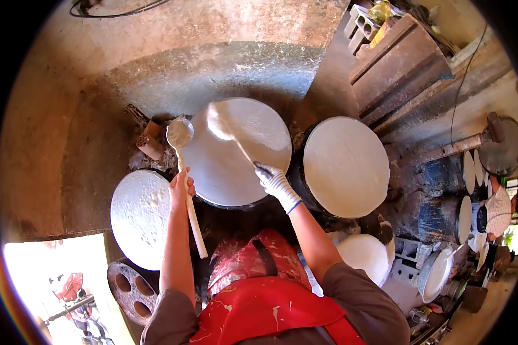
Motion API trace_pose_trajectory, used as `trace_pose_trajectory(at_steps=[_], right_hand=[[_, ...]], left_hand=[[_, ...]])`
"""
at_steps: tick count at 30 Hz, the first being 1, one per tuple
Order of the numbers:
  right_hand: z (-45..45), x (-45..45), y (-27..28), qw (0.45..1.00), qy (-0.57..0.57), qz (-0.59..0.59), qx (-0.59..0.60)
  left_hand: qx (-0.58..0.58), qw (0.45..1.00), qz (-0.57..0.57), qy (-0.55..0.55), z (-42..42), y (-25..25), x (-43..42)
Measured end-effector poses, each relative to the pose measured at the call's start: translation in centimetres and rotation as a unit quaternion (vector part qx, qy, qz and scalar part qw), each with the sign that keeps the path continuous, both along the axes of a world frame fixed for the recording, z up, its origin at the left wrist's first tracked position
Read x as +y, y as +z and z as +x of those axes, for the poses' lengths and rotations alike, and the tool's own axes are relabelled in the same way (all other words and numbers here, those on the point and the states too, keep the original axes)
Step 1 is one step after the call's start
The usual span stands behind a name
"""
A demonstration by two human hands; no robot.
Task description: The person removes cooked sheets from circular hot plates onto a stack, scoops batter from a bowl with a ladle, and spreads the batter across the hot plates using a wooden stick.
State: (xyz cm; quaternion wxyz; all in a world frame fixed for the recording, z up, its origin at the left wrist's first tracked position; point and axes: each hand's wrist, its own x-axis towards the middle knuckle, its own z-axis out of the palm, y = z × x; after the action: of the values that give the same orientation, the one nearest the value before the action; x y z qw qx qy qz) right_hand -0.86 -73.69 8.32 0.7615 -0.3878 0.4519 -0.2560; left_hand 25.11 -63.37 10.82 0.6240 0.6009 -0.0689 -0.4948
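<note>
A: Where to look first?

B: At the ladle (179, 133), gripped in a bare left hand (181, 185) with fingers closed round the long handle (196, 230); bowl-end by the left edge of the large white round top (242, 172)

A: And opposite?

B: A thin stick (245, 154), held in the gloved, closed right hand (274, 183), slanting over the same top; far end too blurred to make out

A: Heavy, that ladle?

B: Stiff, likely top-heavy when filled, perhaps slippery where wet; best gripped partway up the handle, nearer the bowl for control

A: The stick?

B: Probably light; hold near the lower end, gently, above a likely soft, easily marked surface
</note>
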Motion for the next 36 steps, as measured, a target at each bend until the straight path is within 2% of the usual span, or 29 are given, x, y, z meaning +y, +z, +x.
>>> trace_pose_trajectory(at_steps=[3,4,5,8,9,11,13,15,17,18,19,22,25,27,29,31,32,33,35,36], right_hand=[[-0.2,1.1,1.6,0.997,0.063,0.051,0.000],[-0.5,1.5,1.4,0.997,0.047,0.051,-0.030],[-1.7,1.1,1.1,0.997,0.076,-0.025,-0.016],[-3.3,-2.1,-0.2,0.993,-0.046,-0.093,0.046],[-3.5,-3.9,-2.2,0.990,-0.059,-0.119,0.044],[-3.2,-5.5,-2.3,0.985,-0.025,-0.141,0.094],[-2.5,-5.7,-0.3,0.992,0.123,-0.004,0.023],[-2.1,-5.2,0.3,0.985,0.169,0.035,0.028],[-3.0,-4.1,0.1,0.966,0.233,-0.069,0.088],[-3.7,-3.9,1.6,0.969,0.235,-0.044,0.056],[-4.6,-4.4,1.7,0.963,0.247,-0.078,0.077],[-4.8,-7.4,1.5,0.972,0.123,-0.145,0.138],[-2.2,-10.6,-0.6,0.962,0.144,-0.207,0.105],[-0.7,-11.1,-0.8,0.928,0.249,-0.259,0.102],[-1.5,-10.3,-0.1,0.922,0.293,-0.235,0.092],[-3.4,-10.1,1.4,0.931,0.350,-0.005,0.100],[-4.7,-10.1,2.8,0.916,0.376,0.013,0.140],[-5.7,-10.4,3.8,0.890,0.412,-0.070,0.181],[-6.5,-11.3,4.4,0.934,0.329,-0.115,0.077],[-6.1,-12.6,1.2,0.940,0.277,-0.169,0.105]], left_hand=[[-0.002,1.000,-0.007,0.005,0.1,0.1,0.6],[-0.005,1.000,-0.013,0.004,0.1,0.2,0.7],[-0.006,1.000,-0.013,0.008,0.1,0.2,0.9],[0.001,1.000,-0.002,0.028,0.0,0.9,1.5],[-0.002,1.000,0.000,0.030,0.1,0.9,1.8],[-0.003,0.999,0.003,0.036,-0.2,1.2,2.1],[-0.009,0.999,0.024,0.035,-0.5,1.7,2.4],[-0.005,0.999,0.020,0.038,-0.5,1.6,2.9],[0.014,0.998,0.015,0.055,-0.6,1.8,3.0],[0.012,0.998,0.016,0.058,-0.5,1.9,3.2],[0.012,0.998,0.020,0.063,-0.5,1.8,3.4],[0.004,0.997,0.033,0.068,-0.6,1.9,4.1],[0.004,0.996,0.041,0.074,-0.8,1.9,4.8],[0.013,0.995,0.037,0.088,-0.7,1.8,4.9],[-0.001,0.995,0.035,0.089,-0.9,1.9,5.5],[0.007,0.995,0.040,0.095,-0.7,1.6,6.1],[0.016,0.994,0.042,0.100,-0.5,1.5,6.2],[0.015,0.994,0.042,0.104,-0.5,1.7,6.4],[-0.016,0.993,0.057,0.102,-0.7,2.0,6.8],[-0.014,0.993,0.060,0.104,-0.7,1.9,7.0]])
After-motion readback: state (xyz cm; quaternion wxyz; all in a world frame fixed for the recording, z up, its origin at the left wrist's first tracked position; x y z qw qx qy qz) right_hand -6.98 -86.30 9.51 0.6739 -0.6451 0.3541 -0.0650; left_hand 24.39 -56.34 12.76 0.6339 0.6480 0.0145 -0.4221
